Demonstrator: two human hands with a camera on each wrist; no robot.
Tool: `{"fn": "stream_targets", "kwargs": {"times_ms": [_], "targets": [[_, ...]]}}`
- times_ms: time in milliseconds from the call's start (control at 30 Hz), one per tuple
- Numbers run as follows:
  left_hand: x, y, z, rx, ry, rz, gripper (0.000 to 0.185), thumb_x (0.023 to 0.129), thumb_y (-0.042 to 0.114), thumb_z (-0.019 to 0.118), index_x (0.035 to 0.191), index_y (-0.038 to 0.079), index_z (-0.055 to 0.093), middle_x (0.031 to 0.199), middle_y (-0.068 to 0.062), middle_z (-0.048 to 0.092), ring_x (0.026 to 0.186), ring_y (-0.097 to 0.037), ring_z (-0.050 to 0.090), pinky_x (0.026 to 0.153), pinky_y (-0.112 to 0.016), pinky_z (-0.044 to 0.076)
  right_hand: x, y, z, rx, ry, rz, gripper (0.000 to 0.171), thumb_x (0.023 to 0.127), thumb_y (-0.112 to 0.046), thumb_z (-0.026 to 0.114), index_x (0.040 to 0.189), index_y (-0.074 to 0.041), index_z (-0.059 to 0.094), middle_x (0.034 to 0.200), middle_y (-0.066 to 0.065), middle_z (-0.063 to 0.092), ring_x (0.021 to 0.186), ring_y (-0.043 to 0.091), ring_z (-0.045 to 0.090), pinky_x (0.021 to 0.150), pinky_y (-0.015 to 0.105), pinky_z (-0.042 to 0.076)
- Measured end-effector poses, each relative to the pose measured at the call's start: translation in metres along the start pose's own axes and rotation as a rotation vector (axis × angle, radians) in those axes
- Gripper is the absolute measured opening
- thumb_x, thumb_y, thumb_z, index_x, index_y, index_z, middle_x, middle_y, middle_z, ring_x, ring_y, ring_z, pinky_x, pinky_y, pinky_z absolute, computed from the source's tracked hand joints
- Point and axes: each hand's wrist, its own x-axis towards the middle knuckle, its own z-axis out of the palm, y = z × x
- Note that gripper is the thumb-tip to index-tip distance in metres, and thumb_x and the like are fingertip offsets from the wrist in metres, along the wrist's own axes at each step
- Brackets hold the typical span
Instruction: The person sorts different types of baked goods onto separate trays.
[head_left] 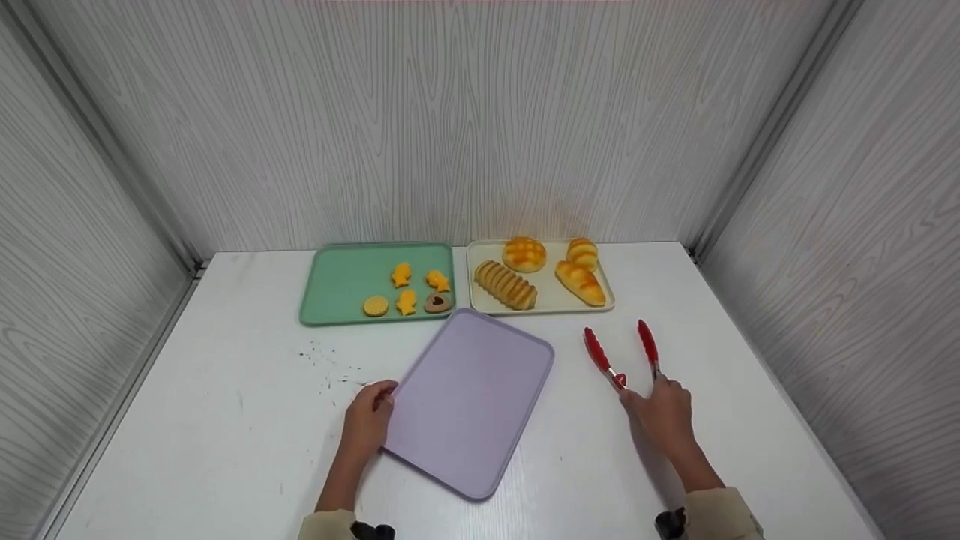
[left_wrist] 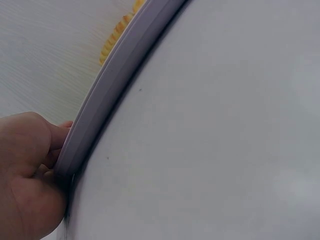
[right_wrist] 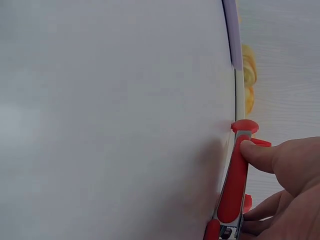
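Head view shows us our left hand (head_left: 369, 421) pinching the purple tray (head_left: 469, 401) edge at lower centre to steady it, right hand (head_left: 664, 411) fingers curled round the red tongs (head_left: 622, 352) ready.

Lilac tray (head_left: 480, 390) flat, skewed, table centre; red-tipped tongs (head_left: 622, 352) splayed open just right

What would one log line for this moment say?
left hand: grips purple tray edge | right hand: holds red tongs, open | bread tray, cookie tray: behind
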Motion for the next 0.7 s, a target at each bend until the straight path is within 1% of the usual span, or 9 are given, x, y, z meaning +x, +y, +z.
{"fn": "stream_targets", "kwargs": {"times_ms": [167, 267, 500, 600, 700], "targets": [[0.0000, 0.0030, 0.0015, 0.010, 0.000, -0.017, 0.033, 0.103, 0.007, 0.049, 0.134, 0.004, 0.061, 0.124, -0.014, 0.064, 0.113, -0.026, 0.058, 0.098, -0.045, 0.049, 0.0005, 0.0018, -0.0015, -0.001, 0.002, -0.018, 0.065, 0.093, -0.031, 0.068, 0.130, 0.019, 0.049, 0.120, 0.036, 0.058, 0.106, 0.043, 0.059, 0.087, 0.055, 0.052], [0.0004, 0.0048, 0.0021, 0.012, -0.001, -0.026, 0.033, 0.103, 0.008, 0.050, 0.134, 0.005, 0.061, 0.124, -0.013, 0.064, 0.112, -0.027, 0.058, 0.098, -0.045, 0.049, 0.0001, 0.0027, -0.0023, 0.007, -0.008, -0.006, 0.068, 0.093, -0.031, 0.068, 0.135, 0.017, 0.046, 0.126, 0.035, 0.056, 0.110, 0.043, 0.058, 0.091, 0.056, 0.051], [0.0017, 0.0027, 0.0018, 0.004, -0.001, -0.031, 0.033, 0.103, 0.008, 0.049, 0.134, 0.005, 0.061, 0.125, -0.014, 0.064, 0.112, -0.027, 0.058, 0.097, -0.045, 0.049, -0.0004, 0.0045, -0.0018, -0.001, -0.017, -0.034, 0.074, 0.092, -0.028, 0.072, 0.140, 0.018, 0.041, 0.133, 0.039, 0.050, 0.121, 0.051, 0.053, 0.098, 0.061, 0.046], [0.0017, 0.0011, 0.0016, 0.000, -0.006, -0.031, 0.033, 0.103, 0.008, 0.049, 0.134, 0.005, 0.060, 0.125, -0.014, 0.063, 0.112, -0.027, 0.058, 0.097, -0.045, 0.049, -0.0008, 0.0051, -0.0030, 0.006, -0.031, -0.029, 0.076, 0.092, -0.029, 0.071, 0.142, 0.018, 0.039, 0.136, 0.039, 0.048, 0.123, 0.051, 0.051, 0.099, 0.062, 0.045], [0.0016, 0.0007, 0.0018, -0.011, -0.010, -0.043, 0.034, 0.103, 0.009, 0.049, 0.135, 0.006, 0.060, 0.125, -0.013, 0.063, 0.113, -0.027, 0.058, 0.098, -0.045, 0.049, -0.0014, 0.0049, -0.0050, 0.015, -0.032, -0.026, 0.075, 0.093, -0.031, 0.070, 0.142, 0.017, 0.039, 0.137, 0.038, 0.048, 0.122, 0.049, 0.052, 0.099, 0.061, 0.046]]}}
